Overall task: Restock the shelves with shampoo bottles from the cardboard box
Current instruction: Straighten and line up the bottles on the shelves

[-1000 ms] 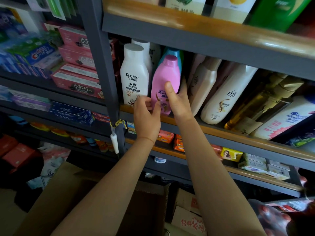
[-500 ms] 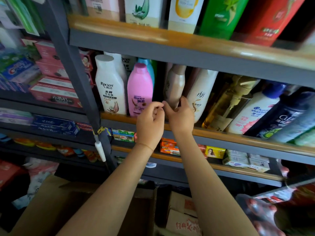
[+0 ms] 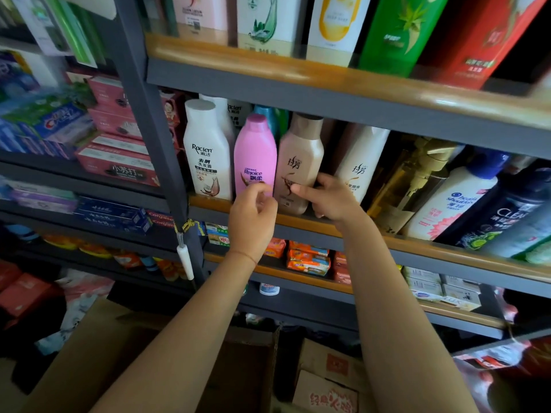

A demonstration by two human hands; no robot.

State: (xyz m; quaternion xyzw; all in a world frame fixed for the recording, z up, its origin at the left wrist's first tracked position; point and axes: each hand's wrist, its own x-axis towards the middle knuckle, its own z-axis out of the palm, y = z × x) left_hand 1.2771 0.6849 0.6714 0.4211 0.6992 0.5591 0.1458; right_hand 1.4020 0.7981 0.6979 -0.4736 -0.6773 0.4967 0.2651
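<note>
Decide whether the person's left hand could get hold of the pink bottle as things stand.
Probably yes. The left hand is right at the base of the pink bottle, which stands at the shelf's front edge with nothing before it. White and beige bottles crowd its sides, so gripping front and back seems easiest.

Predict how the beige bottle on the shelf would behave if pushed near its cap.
The beige bottle is tall with a narrow base, so it would probably tip rather than slide. Its glossy plastic looks stiff and perhaps slippery. The pink bottle close beside it might stop a leftward fall.
</note>
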